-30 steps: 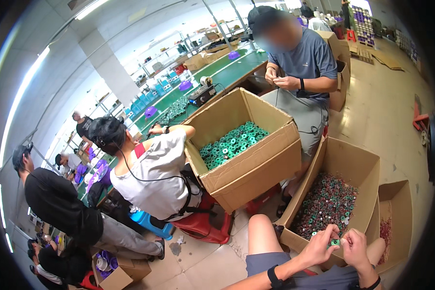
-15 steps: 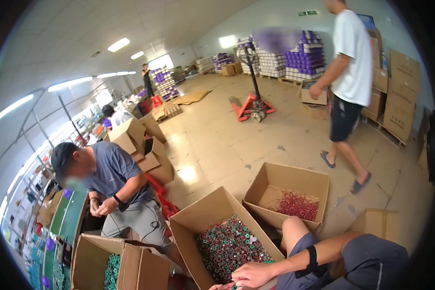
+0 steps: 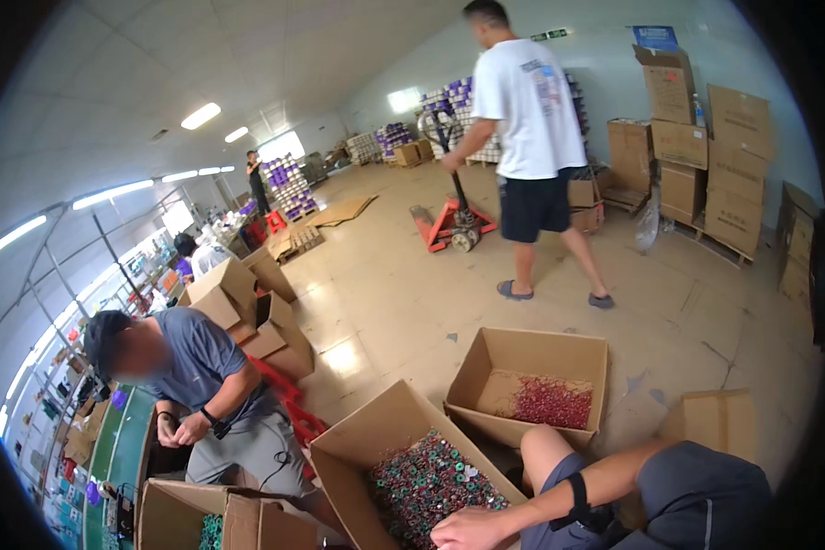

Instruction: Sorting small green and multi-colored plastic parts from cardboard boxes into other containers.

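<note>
My right hand (image 3: 469, 529) is at the lower edge, over the near side of a large open cardboard box (image 3: 357, 437). Its fingers are bent and pressed together, their tips cut off by the picture's edge, so whatever they pinch is hidden. In that box lies a heap of small green ring-shaped parts with dark red and silvery pieces (image 3: 431, 481). A black band (image 3: 579, 502) circles my right forearm. My left hand is out of the picture.
Beyond stands another cardboard box (image 3: 463, 390) with thin red pieces (image 3: 552, 403). A seated co-worker (image 3: 202, 357) works at left beside a box (image 3: 179, 500) of green parts. A person in a white shirt (image 3: 536, 119) is by a red pallet truck (image 3: 458, 225). Cartons (image 3: 738, 170) are stacked right.
The person in white has walked left to the pallet truck's handle. The view has shifted, with nearby boxes sitting lower. My left fingertips have dropped out of sight below the edge.
</note>
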A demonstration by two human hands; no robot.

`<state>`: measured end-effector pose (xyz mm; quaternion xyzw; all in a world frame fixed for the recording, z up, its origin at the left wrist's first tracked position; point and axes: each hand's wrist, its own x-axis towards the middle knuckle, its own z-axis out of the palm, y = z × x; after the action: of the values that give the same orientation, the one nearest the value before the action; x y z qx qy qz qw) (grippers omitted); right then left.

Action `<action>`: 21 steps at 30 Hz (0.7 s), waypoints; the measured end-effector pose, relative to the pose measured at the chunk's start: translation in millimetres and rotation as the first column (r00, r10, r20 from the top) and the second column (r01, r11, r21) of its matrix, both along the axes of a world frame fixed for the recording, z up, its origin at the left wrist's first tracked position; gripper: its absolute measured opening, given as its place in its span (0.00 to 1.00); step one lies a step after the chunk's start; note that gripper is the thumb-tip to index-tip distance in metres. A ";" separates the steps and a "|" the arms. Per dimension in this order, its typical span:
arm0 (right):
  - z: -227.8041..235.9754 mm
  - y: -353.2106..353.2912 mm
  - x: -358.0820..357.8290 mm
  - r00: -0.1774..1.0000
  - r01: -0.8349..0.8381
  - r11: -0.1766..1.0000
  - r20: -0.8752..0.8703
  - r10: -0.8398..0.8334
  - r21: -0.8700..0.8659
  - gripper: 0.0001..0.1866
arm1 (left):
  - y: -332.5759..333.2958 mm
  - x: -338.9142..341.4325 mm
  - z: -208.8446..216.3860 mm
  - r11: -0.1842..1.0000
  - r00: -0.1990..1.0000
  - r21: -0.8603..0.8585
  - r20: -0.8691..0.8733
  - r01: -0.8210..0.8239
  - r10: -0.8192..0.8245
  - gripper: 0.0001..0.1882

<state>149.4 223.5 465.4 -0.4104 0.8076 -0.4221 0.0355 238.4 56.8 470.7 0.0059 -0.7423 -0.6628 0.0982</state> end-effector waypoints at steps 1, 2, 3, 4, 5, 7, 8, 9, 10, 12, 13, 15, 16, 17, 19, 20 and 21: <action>-3.3 -0.5 0.6 0.998 0.035 0.999 -0.048 -0.033 0.031 0.10 | 0.1 0.5 -1.9 1.000 1.000 -0.007 0.016 0.002 -0.002 0.29; 22.4 2.8 9.1 1.000 -0.001 0.999 0.008 0.001 0.045 0.09 | 0.6 1.9 -3.1 1.000 1.000 -0.019 0.024 -0.005 0.005 0.28; 22.7 1.0 11.5 0.999 -0.031 0.999 -0.012 0.031 -0.009 0.09 | -0.1 5.6 -2.2 0.998 1.000 0.055 0.025 -0.006 0.005 0.27; 18.2 2.8 1.3 0.999 -0.041 0.999 -0.006 0.041 -0.010 0.09 | -0.9 1.9 -1.1 0.998 1.000 0.059 0.010 0.000 -0.001 0.27; 18.2 5.7 -4.9 0.999 -0.054 0.998 0.006 0.054 -0.011 0.09 | 1.3 1.6 2.8 0.998 1.000 0.063 0.001 0.002 -0.002 0.26; 21.8 6.7 3.0 1.000 -0.020 1.000 -0.001 0.020 0.024 0.09 | 3.7 5.1 1.4 0.999 1.000 0.039 0.018 0.010 -0.011 0.26; 27.8 6.4 7.4 0.999 -0.043 0.999 0.017 0.043 -0.013 0.09 | 3.5 3.8 1.4 1.000 1.000 0.015 0.027 0.011 -0.012 0.26; 30.6 6.3 9.4 0.997 -0.066 0.997 0.034 0.068 -0.051 0.09 | 3.2 1.8 2.0 1.000 0.999 0.013 0.028 0.020 -0.020 0.26; 14.8 5.6 -0.8 0.996 -0.076 0.991 0.048 0.081 -0.109 0.09 | 2.7 -0.8 2.7 0.999 1.000 0.036 0.019 0.024 -0.025 0.26; 7.4 2.0 -2.8 1.000 -0.011 1.000 0.017 0.012 -0.019 0.10 | 2.4 -1.3 1.8 0.999 0.999 0.038 0.030 0.018 -0.019 0.26; 5.0 -0.3 0.8 1.000 0.002 1.000 0.013 -0.002 0.008 0.11 | 2.1 0.9 0.6 0.999 0.999 0.037 0.035 0.022 -0.023 0.26; 14.4 3.2 -4.9 0.999 -0.042 0.999 0.031 0.042 -0.024 0.11 | 0.8 4.2 1.4 0.999 0.999 0.035 0.042 0.020 -0.021 0.26; 17.7 3.8 -7.2 0.995 -0.086 0.995 0.044 0.088 -0.057 0.11 | 1.3 0.3 2.8 0.999 0.999 0.045 0.032 0.024 -0.025 0.27; 17.1 2.2 -6.6 0.995 -0.086 0.995 0.048 0.089 -0.057 0.11 | 2.3 -5.3 6.5 0.998 0.999 0.053 0.024 0.028 -0.029 0.27; 15.7 -1.3 -4.7 1.000 -0.020 0.999 -0.022 0.021 0.031 0.11 | -3.4 -6.2 -3.1 0.999 0.999 -0.032 0.041 0.030 -0.029 0.28; 13.4 -2.1 -6.6 0.999 -0.028 0.999 -0.019 0.029 0.031 0.11 | -3.9 -3.4 -2.8 1.000 0.998 0.023 0.054 0.019 -0.020 0.28; 8.8 -1.8 -11.3 0.996 -0.074 0.997 0.045 0.075 -0.029 0.11 | -3.9 -1.7 -1.5 0.997 0.998 0.078 0.068 0.005 -0.010 0.27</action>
<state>138.2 221.7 474.2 -0.4308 0.7849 -0.4407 0.0645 236.7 52.9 469.2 0.0297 -0.7189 -0.6910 0.0698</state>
